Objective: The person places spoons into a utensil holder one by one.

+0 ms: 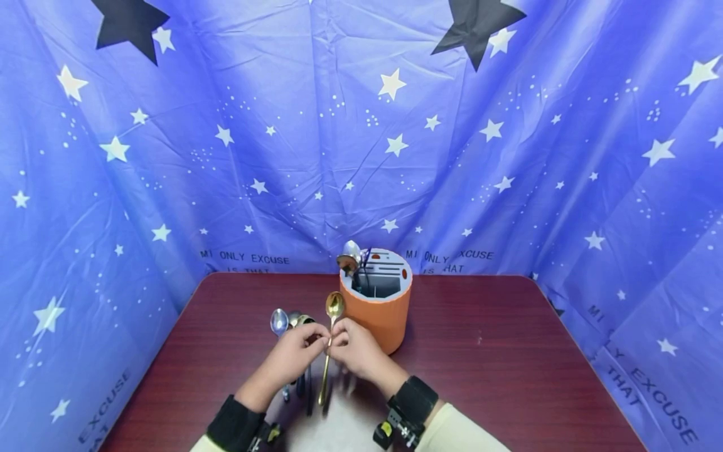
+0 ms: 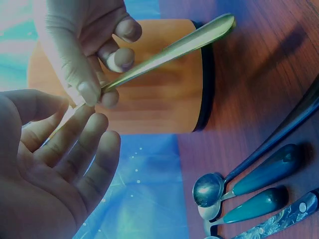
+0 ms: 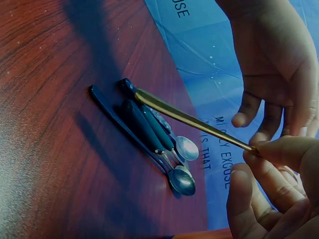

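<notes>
A gold spoon is held up in front of the orange container, its bowl uppermost and its handle slanting down toward the table. My right hand pinches the spoon's slim neck between thumb and forefinger. From the other side my left hand meets it, thumb and forefinger closed together at the neck, while the other fingers stay loosely spread. Below the left hand, several spoons lie bunched on the table, among them a dark long-handled spoon and ones with green handles.
The orange round container stands just behind my right hand, with metal utensils sticking out at its left side. The dark red wooden table reaches back to a blue star-printed curtain.
</notes>
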Available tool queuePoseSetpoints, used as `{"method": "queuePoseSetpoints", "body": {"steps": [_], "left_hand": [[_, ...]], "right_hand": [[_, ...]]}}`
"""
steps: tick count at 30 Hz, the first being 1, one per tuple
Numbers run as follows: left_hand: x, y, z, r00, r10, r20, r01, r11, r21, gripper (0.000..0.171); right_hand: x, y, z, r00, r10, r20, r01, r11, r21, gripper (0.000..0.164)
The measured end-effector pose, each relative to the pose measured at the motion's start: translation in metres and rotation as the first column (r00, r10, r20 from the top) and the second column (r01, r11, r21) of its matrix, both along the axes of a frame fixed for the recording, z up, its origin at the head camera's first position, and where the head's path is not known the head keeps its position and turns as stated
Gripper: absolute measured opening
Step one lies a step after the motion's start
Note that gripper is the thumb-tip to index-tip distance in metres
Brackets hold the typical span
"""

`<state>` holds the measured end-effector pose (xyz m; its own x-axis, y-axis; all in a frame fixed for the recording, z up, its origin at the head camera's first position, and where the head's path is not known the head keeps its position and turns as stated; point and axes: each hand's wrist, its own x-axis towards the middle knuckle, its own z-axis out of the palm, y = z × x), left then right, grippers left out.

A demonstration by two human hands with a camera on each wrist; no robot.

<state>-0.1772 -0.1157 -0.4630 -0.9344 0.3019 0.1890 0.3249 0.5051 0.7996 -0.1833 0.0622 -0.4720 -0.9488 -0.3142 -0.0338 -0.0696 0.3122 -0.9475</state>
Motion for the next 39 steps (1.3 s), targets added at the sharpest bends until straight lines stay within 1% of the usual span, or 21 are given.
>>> {"method": "queuePoseSetpoints", "body": {"steps": [4, 10, 13, 17, 19, 22, 27, 32, 35, 39], "left_hand": [[0.000, 0.000, 0.000, 1.000, -0.017, 0.009, 0.017, 1.000, -0.011, 0.004], [0.000, 0.000, 0.000, 0.998, -0.054, 0.040, 0.054, 0.998, -0.014, 0.006], [-0.001, 0.000, 0.000, 0.996, -0.076, 0.052, 0.077, 0.997, -0.015, 0.006], [-0.001, -0.001, 0.000, 0.991, -0.112, 0.072, 0.113, 0.993, -0.012, 0.008], [-0.002, -0.001, -0.001, 0.989, -0.126, 0.077, 0.127, 0.992, 0.001, 0.009], [-0.003, 0.000, -0.002, 0.986, -0.149, 0.071, 0.148, 0.989, 0.015, 0.009], [-0.003, 0.004, -0.002, 0.979, -0.198, 0.040, 0.199, 0.979, -0.036, 0.006], [-0.002, 0.007, 0.001, 0.978, -0.207, 0.035, 0.209, 0.974, -0.082, 0.010], [-0.003, 0.009, 0.004, 0.977, -0.210, 0.045, 0.214, 0.971, -0.105, 0.012], [-0.004, 0.012, 0.008, 0.974, -0.223, 0.047, 0.227, 0.967, -0.119, 0.012]], "right_hand": [[-0.001, 0.002, 0.004, 1.000, -0.007, -0.013, 0.007, 1.000, -0.008, 0.021], [-0.002, 0.005, 0.010, 1.000, -0.012, -0.005, 0.012, 0.999, -0.032, 0.019], [-0.003, 0.007, 0.013, 0.999, -0.018, -0.035, 0.017, 1.000, -0.017, 0.019], [-0.006, 0.012, 0.018, 0.994, -0.019, -0.106, 0.019, 1.000, 0.001, 0.016], [-0.006, 0.013, 0.023, 0.993, -0.017, -0.120, 0.017, 1.000, -0.001, 0.015], [-0.007, 0.015, 0.029, 0.993, -0.014, -0.115, 0.012, 1.000, -0.021, 0.014], [-0.006, 0.016, 0.038, 0.996, -0.022, -0.084, 0.017, 0.998, -0.064, 0.013], [-0.005, 0.017, 0.047, 0.995, -0.041, -0.089, 0.034, 0.997, -0.075, 0.014], [-0.004, 0.019, 0.052, 0.994, -0.053, -0.093, 0.047, 0.997, -0.065, 0.014], [-0.004, 0.022, 0.060, 0.994, -0.068, -0.088, 0.062, 0.996, -0.062, 0.015]]}}
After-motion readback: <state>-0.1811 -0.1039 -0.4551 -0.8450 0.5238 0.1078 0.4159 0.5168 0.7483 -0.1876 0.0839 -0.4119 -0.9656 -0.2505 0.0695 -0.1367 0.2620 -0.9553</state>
